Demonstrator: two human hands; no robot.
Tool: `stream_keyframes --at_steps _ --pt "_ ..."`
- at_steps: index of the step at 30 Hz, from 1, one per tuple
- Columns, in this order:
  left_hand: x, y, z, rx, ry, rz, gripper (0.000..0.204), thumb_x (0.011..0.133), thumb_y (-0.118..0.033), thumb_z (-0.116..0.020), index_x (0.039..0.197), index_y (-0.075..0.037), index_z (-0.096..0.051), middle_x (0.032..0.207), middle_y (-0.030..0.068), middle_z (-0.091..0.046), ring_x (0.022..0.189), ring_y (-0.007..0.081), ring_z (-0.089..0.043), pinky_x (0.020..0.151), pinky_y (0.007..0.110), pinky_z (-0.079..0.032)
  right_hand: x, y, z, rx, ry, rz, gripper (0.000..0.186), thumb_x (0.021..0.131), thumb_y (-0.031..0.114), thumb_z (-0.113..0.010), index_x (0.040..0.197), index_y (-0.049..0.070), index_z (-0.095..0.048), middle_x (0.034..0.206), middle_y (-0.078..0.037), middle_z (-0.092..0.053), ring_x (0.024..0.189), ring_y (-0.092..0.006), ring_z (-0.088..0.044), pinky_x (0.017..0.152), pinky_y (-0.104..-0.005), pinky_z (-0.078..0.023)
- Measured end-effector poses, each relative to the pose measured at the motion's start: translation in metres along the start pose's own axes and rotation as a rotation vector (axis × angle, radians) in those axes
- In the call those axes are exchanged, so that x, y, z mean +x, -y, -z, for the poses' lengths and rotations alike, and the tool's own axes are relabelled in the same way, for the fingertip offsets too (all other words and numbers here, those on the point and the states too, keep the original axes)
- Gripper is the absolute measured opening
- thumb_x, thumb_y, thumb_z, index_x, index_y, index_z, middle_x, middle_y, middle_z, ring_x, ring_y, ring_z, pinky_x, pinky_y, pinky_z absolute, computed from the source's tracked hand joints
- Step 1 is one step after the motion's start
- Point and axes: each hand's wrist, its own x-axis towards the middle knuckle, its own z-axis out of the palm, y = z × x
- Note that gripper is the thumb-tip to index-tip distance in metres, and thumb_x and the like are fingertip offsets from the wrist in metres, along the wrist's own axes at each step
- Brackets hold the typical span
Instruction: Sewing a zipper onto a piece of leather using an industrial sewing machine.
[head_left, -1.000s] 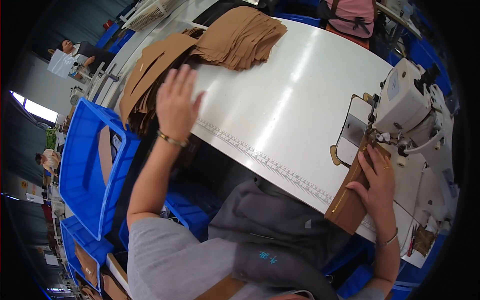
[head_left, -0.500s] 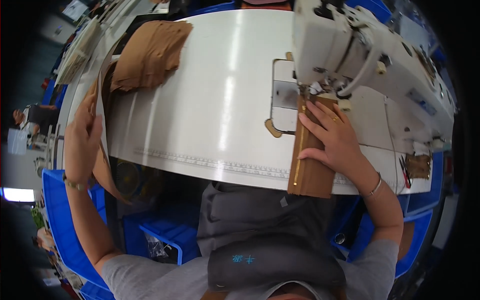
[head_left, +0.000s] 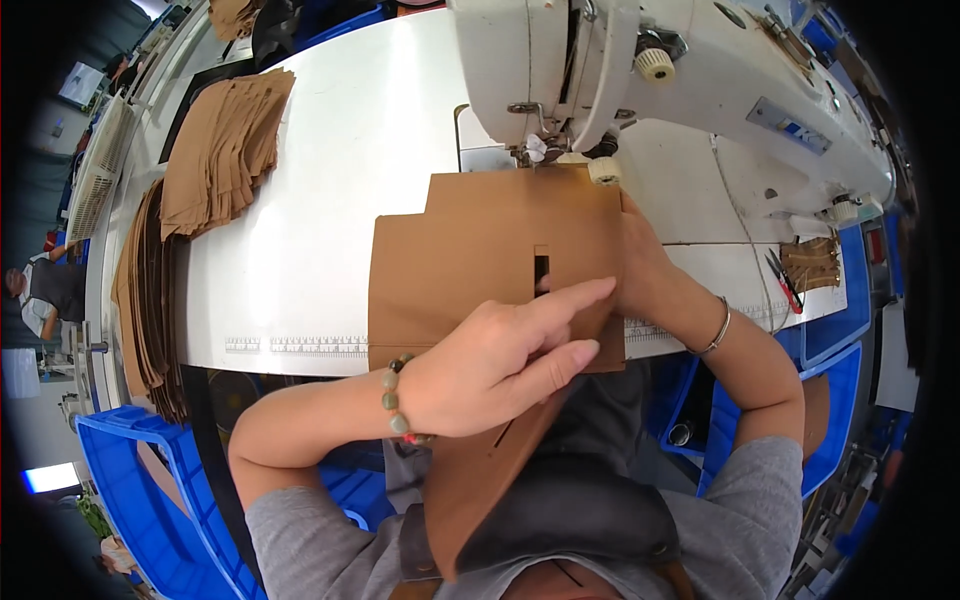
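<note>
A slotted brown panel (head_left: 450,250) was on the white tabletop (head_left: 340,180), before the sewing machine (head_left: 700,85). The left hand (head_left: 510,360) was across it, index finger and thumb stretched; the right hand (head_left: 640,265) was partly hidden by its right side. Whether either gripped could not be told.

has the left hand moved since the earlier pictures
Yes, rightward: judged against the sewing machine, the left hand has come closer, from beside the stacked brown pieces to over the brown panel in front of the machine.

Right grip (head_left: 640,268) partly behind brown panel (head_left: 455,255)
</note>
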Motion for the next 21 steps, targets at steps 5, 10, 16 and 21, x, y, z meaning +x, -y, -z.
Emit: stream_keyframes --at_steps 5,10,16,21 --pt "0.021 0.043 0.035 1.174 -0.299 -0.426 0.061 0.1 -0.023 -0.066 0.154 -0.003 -0.045 0.112 0.0105 -0.07 0.106 0.0262 -0.068 0.093 0.04 -0.053 -0.001 -0.001 -0.001 0.015 -0.156 0.078 0.046 0.088 0.044 -0.073 0.119 0.01 -0.072 0.124 -0.009 -0.072 0.122 -0.0318 -0.064 0.107 -0.0484 -0.045" --pt "0.016 0.069 0.029 1.069 -0.243 -0.006 0.064 0.1 -0.031 -0.062 0.156 -0.007 -0.043 0.165 0.0108 -0.04 0.153 0.0355 -0.035 0.123 0.061 -0.023 -0.002 0.0 0.0 0.002 -0.063 0.005 0.058 0.087 0.048 -0.072 0.127 0.006 -0.068 0.13 -0.013 -0.069 0.127 -0.0332 -0.061 0.113 -0.0521 -0.041" --pt "0.024 0.064 0.021 1.098 -0.312 -0.024 0.061 0.102 -0.029 -0.06 0.156 -0.007 -0.043 0.159 0.0128 -0.047 0.147 0.0367 -0.042 0.12 0.058 -0.031 -0.006 -0.002 0.003 0.083 -0.063 -0.006 0.065 0.085 0.049 -0.074 0.132 0.005 -0.064 0.131 -0.014 -0.068 0.128 -0.0338 -0.06 0.119 -0.0548 -0.034" --pt "0.036 0.068 0.033 1.13 -0.302 -0.061 0.058 0.102 -0.029 -0.06 0.153 -0.006 -0.046 0.154 0.0137 -0.052 0.145 0.0354 -0.046 0.118 0.052 -0.036 -0.006 -0.002 0.002 0.087 0.016 -0.032 0.069 0.084 0.049 -0.075 0.134 0.004 -0.062 0.132 -0.015 -0.067 0.129 -0.0345 -0.059 0.119 -0.0549 -0.034"
